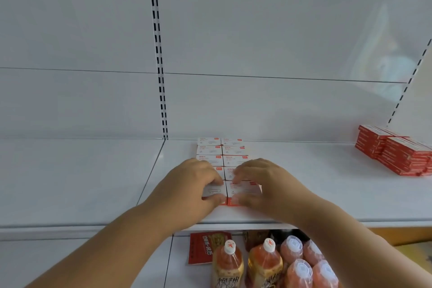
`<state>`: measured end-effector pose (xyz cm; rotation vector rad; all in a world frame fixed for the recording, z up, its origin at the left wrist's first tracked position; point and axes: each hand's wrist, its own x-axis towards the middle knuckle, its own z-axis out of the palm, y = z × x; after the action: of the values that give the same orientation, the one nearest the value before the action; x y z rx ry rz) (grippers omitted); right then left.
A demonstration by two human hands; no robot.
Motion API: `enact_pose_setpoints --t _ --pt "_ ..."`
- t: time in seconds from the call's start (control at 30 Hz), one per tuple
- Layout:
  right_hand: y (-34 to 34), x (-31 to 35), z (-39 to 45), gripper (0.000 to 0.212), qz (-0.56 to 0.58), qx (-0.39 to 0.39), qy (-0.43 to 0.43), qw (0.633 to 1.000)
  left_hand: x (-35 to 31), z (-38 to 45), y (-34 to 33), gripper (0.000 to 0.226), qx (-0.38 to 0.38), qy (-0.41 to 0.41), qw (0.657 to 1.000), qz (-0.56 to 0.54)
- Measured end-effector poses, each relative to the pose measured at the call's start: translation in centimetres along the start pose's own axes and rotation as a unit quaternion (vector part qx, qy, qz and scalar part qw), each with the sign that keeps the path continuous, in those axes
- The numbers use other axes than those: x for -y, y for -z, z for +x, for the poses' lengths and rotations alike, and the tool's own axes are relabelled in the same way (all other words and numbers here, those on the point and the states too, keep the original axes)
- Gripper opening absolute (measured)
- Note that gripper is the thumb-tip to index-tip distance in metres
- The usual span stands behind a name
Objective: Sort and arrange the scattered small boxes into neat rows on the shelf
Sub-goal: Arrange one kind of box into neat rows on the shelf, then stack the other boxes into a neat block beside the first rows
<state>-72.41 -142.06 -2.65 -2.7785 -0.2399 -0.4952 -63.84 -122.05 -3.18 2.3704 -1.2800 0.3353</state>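
Observation:
Small white boxes with red sides (222,149) lie in two neat columns running back to the rear wall of the white shelf (315,184). My left hand (194,184) grips the nearest box of the left column (215,190), thumb on its front face. My right hand (259,182) grips the nearest box of the right column (243,190) in the same way. The two front boxes touch side by side near the shelf's front edge. My hands hide part of the boxes behind them.
A stack of red boxes (395,149) stands at the far right of the shelf. On the lower shelf are orange drink bottles (264,262) with white caps and a red packet (205,248). A slotted upright (159,54) divides the back wall.

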Motion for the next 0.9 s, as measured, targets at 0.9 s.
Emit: enact_pose_setpoints --t 0.9 --pt "9.7 -9.3 -8.1 0.022 -0.113 -0.201 -0.205 0.951 -13.1 9.0 -3.3 0.019 0.003 -0.095 0.995 -0.009"
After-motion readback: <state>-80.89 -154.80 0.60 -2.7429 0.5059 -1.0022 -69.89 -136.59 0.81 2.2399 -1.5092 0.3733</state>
